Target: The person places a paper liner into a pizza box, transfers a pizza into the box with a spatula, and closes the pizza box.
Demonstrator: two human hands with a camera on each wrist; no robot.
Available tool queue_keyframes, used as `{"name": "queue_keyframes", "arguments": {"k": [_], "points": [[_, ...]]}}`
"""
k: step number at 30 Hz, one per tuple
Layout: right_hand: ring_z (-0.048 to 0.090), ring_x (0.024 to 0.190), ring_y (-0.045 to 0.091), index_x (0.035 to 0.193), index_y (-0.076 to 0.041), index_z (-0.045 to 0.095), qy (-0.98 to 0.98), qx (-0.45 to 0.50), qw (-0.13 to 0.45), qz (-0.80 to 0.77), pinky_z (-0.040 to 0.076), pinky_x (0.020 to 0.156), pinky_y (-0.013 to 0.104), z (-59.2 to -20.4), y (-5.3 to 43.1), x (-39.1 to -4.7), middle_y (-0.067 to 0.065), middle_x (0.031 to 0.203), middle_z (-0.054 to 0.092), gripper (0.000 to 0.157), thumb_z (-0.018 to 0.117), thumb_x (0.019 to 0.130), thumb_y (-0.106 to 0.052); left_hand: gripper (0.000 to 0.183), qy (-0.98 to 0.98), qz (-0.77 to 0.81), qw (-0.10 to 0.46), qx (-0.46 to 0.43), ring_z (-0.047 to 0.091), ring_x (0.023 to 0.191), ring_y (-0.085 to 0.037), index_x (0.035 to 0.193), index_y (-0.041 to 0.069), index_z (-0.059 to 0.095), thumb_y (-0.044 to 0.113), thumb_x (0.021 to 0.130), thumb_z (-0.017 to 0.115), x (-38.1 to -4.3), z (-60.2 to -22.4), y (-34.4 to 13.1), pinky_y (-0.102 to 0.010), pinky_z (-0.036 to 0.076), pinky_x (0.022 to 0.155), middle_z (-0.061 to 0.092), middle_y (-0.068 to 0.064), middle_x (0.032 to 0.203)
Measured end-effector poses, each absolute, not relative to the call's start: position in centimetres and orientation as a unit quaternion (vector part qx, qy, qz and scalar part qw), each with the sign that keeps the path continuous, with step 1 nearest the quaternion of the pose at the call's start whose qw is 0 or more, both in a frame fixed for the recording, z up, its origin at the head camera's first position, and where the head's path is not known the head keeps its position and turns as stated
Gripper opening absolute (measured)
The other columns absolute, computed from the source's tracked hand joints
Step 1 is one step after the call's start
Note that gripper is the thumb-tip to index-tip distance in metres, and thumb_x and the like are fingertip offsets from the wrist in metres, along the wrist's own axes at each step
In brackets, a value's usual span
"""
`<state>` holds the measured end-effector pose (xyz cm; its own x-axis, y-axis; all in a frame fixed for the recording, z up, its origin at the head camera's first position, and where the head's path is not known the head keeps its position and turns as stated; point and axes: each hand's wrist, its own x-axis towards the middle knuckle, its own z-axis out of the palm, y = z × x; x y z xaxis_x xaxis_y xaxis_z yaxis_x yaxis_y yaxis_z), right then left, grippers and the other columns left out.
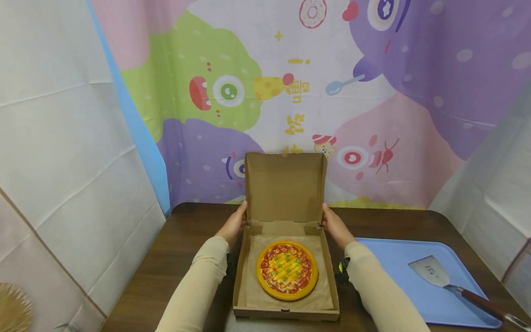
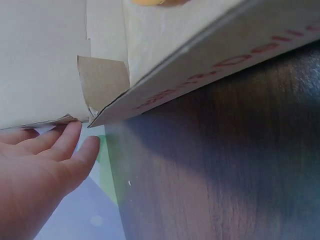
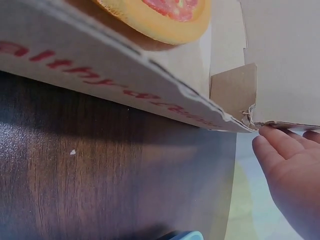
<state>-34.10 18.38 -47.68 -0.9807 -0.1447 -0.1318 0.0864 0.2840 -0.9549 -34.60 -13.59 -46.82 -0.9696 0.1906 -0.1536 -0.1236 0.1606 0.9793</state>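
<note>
A cardboard pizza box [image 1: 286,315] sits on the table with its lid [image 1: 285,186] raised upright at the back. Inside, on brown paper [image 1: 254,272], lies a round pizza [image 1: 287,269] with a thick golden crust, red and yellow topping and green bits. My left hand [image 1: 234,223] touches the lid's left edge low down, near the hinge corner; the left wrist view shows its fairly straight fingers [image 2: 60,145] against that edge. On the opposite side my right hand [image 1: 335,226] touches the lid's right edge, fingers [image 3: 280,145] extended beside the torn corner.
To the right on the dark wooden table [image 1: 191,230] lies a blue tray [image 1: 398,286]. A pizza server [image 1: 431,271] with a metal blade and brown handle rests on it, handle over the tray's rim. A cartoon-printed curtain [image 1: 265,55] hangs behind the table.
</note>
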Motion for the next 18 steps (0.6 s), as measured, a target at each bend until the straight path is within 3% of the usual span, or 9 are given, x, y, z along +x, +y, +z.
{"name": "queue_keyframes", "arguments": {"k": [7,13,18], "points": [[0.024,0.142,0.048,0.156,0.001,0.008,0.781,-0.029,0.11,-0.614,0.025,0.117,0.053,-47.2,18.6,-33.5,0.031,0.158,0.014,0.08,0.014,0.103,-0.059,0.078,0.74,0.656,0.142,0.039,0.02,0.145,-0.049,0.155,-0.003,0.009,0.055,0.103,0.016,-34.2,-46.8,-14.1,-0.064,0.012,0.117,0.016,-0.032,0.158],[0.024,0.142,0.049,0.156,-0.001,0.003,0.777,-0.048,0.118,-0.617,0.027,0.116,0.055,-47.0,19.0,-33.0,0.029,0.16,0.01,0.081,0.014,0.102,-0.059,0.079,0.715,0.674,0.178,0.05,0.013,0.147,-0.048,0.156,-0.002,0.01,0.056,0.103,0.011,-33.8,-46.7,-14.7,-0.065,0.005,0.117,0.013,-0.029,0.16],[0.024,0.142,0.049,0.156,0.001,0.001,0.774,-0.062,0.126,-0.618,0.027,0.116,0.055,-47.0,19.2,-32.6,0.029,0.16,0.008,0.082,0.012,0.102,-0.06,0.083,0.713,0.676,0.186,0.033,0.01,0.148,-0.046,0.157,0.001,0.006,0.062,0.101,0.014,-33.2,-46.6,-15.0,-0.068,0.008,0.115,0.008,-0.026,0.162]]}}
